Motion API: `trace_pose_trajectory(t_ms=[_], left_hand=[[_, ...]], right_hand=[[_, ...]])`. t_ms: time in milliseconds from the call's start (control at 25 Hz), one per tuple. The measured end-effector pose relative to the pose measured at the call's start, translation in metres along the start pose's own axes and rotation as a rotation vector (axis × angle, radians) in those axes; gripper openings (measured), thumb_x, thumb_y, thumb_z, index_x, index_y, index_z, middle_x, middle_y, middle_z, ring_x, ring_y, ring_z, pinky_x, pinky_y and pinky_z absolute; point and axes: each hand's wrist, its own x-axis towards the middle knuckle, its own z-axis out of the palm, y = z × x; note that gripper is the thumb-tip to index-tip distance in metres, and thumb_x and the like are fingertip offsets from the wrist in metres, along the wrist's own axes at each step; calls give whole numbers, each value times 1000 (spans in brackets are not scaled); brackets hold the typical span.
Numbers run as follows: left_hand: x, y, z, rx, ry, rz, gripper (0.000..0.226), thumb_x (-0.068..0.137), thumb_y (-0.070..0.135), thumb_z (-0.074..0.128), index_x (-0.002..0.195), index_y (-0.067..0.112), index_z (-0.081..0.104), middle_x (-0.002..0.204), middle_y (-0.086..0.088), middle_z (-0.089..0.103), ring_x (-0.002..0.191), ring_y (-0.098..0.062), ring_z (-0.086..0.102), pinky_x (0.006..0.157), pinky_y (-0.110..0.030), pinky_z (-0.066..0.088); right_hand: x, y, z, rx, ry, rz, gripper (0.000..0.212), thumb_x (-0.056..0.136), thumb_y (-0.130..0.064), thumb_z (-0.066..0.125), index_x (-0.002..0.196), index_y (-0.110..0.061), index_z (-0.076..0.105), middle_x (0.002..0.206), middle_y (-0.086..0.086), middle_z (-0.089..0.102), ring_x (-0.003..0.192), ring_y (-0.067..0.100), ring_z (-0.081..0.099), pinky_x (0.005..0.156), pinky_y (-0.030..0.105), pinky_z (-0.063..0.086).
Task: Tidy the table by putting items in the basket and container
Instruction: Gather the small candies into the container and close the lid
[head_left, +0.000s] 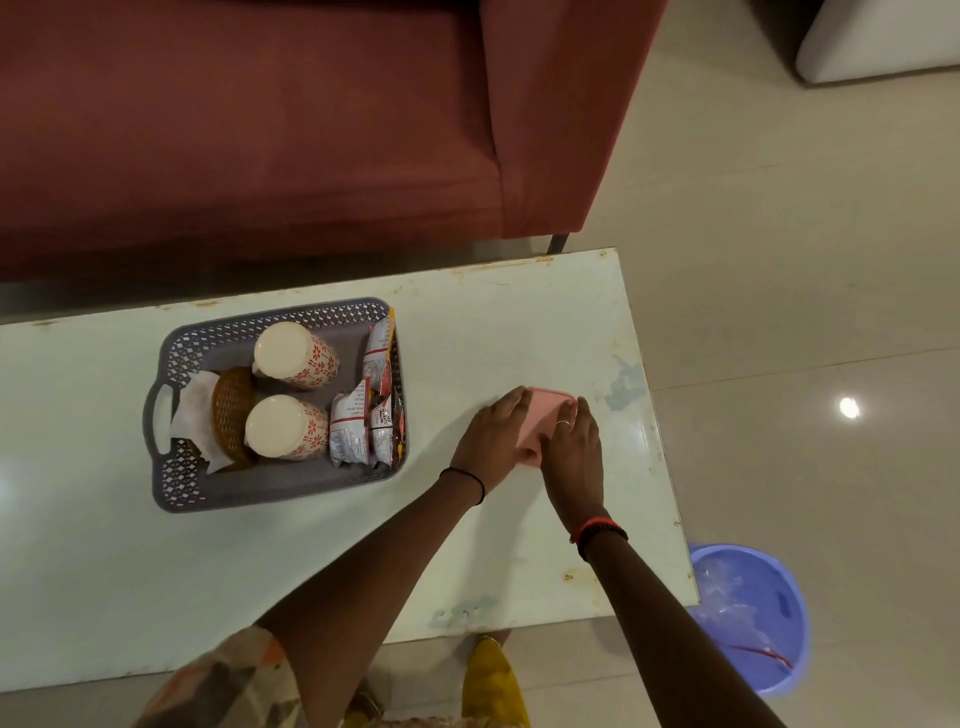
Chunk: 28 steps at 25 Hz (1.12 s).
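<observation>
Pink plastic shows between the two hands: the pink container (543, 420) lies on the pale green tabletop (260, 571), near its right end and well apart from the grey basket (179, 480). The left hand (493, 439) holds the container's left side, its fingers (511, 402) curved over the far left corner and the thumb against the near edge. The right hand (571, 457) lies on top of the container, fingers (583, 415) close together and nearly straight, their tips reaching the far right edge. A ring (562, 423) sits on one finger of that hand. The left wrist has a thin black band (470, 480), and the right wrist has red and black bands (597, 532).

The basket, lattice-walled with a handle at its left end, stands on the left half of the tabletop. Inside it, two paper cups (293, 353) with red flower prints and pale lids lie tilted, one behind the other. To their left a wicker piece (231, 410) leans on edge against a white napkin (192, 410). Along the right wall stand several snack packets (353, 431), silver with red and orange. One label seems to read "PEANUTS"; the rest of the print is too small to make out.

On the floor just off the tabletop's near right corner stands a blue bin (753, 618) lined with clear plastic. A red sofa (260, 130) fills the space beyond the tabletop's far edge.
</observation>
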Motion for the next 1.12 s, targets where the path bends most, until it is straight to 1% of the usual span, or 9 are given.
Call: trace_pose_trajectory(t_ms=[80, 160, 320, 480, 600, 800, 960, 1040, 1120], left_hand=[[6, 2, -5, 153, -80, 76, 87, 82, 30, 67, 146, 5, 14, 159, -8, 10, 142, -26, 25, 117, -35, 22], [9, 6, -6, 241, -92, 68, 90, 80, 28, 69, 146, 3, 12, 159, -10, 9, 142, -27, 23, 118, -34, 20], [9, 17, 0, 260, -53, -31, 89, 79, 19, 70, 145, 1, 13, 157, -11, 13, 140, -29, 28, 118, -34, 24], [11, 22, 2, 319, -58, -67, 83, 85, 11, 63, 145, -2, 8, 158, -13, 8, 143, -29, 23, 120, -34, 18], [13, 27, 5, 329, -73, -99, 74, 90, 4, 54, 145, -4, 6, 158, -14, 4, 144, -29, 18, 121, -36, 14], [15, 29, 6, 335, -92, -105, 74, 90, 3, 53, 144, -5, 3, 159, -14, 0, 146, -27, 14, 121, -35, 13], [12, 26, 2, 238, -95, -99, 76, 88, 0, 55, 146, 0, 6, 159, -9, 0, 140, -29, 28, 118, -35, 23], [10, 25, -2, 190, -131, -106, 78, 86, 3, 59, 147, 6, 10, 160, -4, -1, 123, -31, 47, 108, -37, 39], [7, 18, -4, 136, -170, -98, 84, 84, 12, 63, 148, 10, 9, 160, -4, -1, 119, -32, 49, 101, -40, 43]], right_hand=[[3, 1, -5, 6, -4, -24, 51, 95, -11, 49, 139, 8, 32, 152, 23, 25, 134, 34, 37, 105, 38, 45], [5, -1, -9, 26, -10, -27, 51, 93, -9, 54, 138, 6, 35, 149, 20, 30, 126, 33, 45, 95, 35, 51], [21, 1, -21, 260, -6, 109, 36, 93, -3, 47, 129, 0, 47, 135, 17, 49, 114, 33, 55, 87, 33, 48], [44, 9, -33, 458, -45, 280, 42, 93, 2, 40, 135, -1, 47, 123, 22, 62, 111, 34, 59, 96, 37, 47], [60, 13, -34, 425, -150, 308, 28, 95, -4, 44, 110, 6, 65, 112, 23, 68, 101, 33, 63, 84, 25, 45], [75, 19, -38, 584, -192, 428, 12, 88, 2, 53, 93, 2, 64, 98, 25, 68, 86, 30, 63, 90, 49, 54], [72, 12, -37, 512, -162, 385, 15, 89, 0, 50, 95, 1, 63, 99, 23, 68, 87, 30, 63, 89, 44, 54], [64, 13, -36, 548, -109, 413, 16, 89, -4, 53, 99, 1, 65, 103, 20, 70, 96, 33, 65, 91, 43, 53], [55, 16, -34, 613, -90, 445, 19, 89, -11, 58, 103, 0, 65, 104, 19, 71, 100, 34, 66, 95, 45, 51]])
